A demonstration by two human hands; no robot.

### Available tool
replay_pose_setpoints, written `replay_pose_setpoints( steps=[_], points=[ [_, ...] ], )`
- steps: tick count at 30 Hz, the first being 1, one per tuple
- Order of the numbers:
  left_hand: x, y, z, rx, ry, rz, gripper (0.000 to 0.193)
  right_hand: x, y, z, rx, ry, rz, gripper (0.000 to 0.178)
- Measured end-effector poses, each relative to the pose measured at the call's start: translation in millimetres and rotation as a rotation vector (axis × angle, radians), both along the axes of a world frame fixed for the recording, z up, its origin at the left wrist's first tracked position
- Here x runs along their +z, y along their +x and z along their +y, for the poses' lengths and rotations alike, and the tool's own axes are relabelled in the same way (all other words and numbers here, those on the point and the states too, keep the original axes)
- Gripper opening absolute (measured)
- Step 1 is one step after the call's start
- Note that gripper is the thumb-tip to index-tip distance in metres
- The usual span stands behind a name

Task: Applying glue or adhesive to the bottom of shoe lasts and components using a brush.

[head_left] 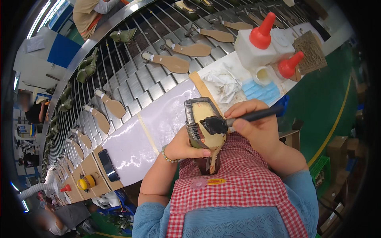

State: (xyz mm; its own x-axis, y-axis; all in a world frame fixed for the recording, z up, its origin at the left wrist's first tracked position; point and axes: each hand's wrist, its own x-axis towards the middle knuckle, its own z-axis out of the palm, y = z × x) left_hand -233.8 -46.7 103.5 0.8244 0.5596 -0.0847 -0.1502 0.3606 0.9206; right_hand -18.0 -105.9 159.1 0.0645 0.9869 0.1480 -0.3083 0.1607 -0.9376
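Observation:
My left hand (pixel 184 146) is wrapped round a green shoe upper on its last (pixel 212 141), sole side up, with the toe pointing away from me. Dark bristly edging runs along its rim, and the middle is pale yellow. In my right hand (pixel 254 123) is a brush with a black handle (pixel 258 115). Its black, wet-looking bristles (pixel 213 125) press against the pale underside of the shoe. The heel end (pixel 208 164) hangs close to my checked apron (pixel 234 174).
A conveyor (pixel 131 83) carries several tan soles (pixel 170 63) and green shoes (pixel 87 69). White bottles with red caps (pixel 262 31), a small glue jar (pixel 262 75), crumpled tissue (pixel 222 83) and a blue mask (pixel 260 91) lie at right. A phone (pixel 108 164) rests at left.

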Motion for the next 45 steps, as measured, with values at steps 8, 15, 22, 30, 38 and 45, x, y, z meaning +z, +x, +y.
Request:
replay_pose_setpoints(
  steps=[8,15,22,30,38,45],
  points=[
    [3.2,3.5,-2.7,-0.051,0.045,0.019,0.063,13.8,1.9,-1.1,-0.006,0.423,-0.587,0.018],
    [0.1,2.7,-6.0,-0.067,0.007,0.018,0.064,12.3,8.1,-1.6,0.152,0.229,-0.359,0.016],
    [0.3,2.8,-4.1,-0.150,0.021,0.033,0.067,20.7,9.7,-0.4,0.092,0.428,-0.604,0.018],
    [-4.3,6.4,-3.9,-0.127,-0.005,-0.020,0.066,18.9,27.3,-7.4,0.205,0.190,-0.258,0.019],
    [-58.0,-12.4,-18.3,0.228,-0.112,-0.073,0.073,-2.3,115.4,14.9,-0.561,-0.040,-0.833,0.015],
    [-81.9,-41.3,-5.9,0.463,-0.189,-0.103,0.086,-48.0,145.1,42.6,-0.542,-0.208,-1.115,0.024]
  ],
)
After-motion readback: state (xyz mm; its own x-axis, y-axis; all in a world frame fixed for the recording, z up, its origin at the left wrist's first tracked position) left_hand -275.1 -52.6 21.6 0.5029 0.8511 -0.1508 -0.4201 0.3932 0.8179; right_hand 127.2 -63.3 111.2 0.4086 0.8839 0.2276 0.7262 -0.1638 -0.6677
